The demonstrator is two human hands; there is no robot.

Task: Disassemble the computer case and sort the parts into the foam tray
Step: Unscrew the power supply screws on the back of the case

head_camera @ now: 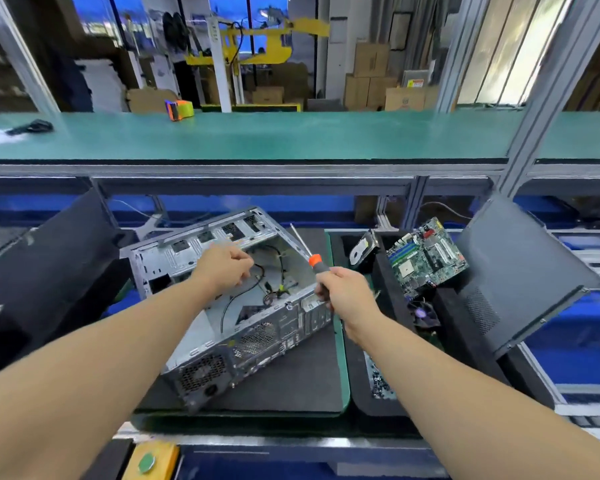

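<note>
An opened grey computer case lies on its side on a dark mat, its inside bare except for black cables. My left hand hovers over the open case with fingers curled; what it pinches, if anything, is hidden. My right hand grips a screwdriver with an orange collar, its shaft pointing up and away. The black foam tray to the right holds a green motherboard, a hard drive and a small fan.
A grey side panel leans at the tray's right. Another dark panel stands at the left. A pile of screws sits in the tray's near compartment. A green shelf runs overhead; a yellow button box sits at the bench front.
</note>
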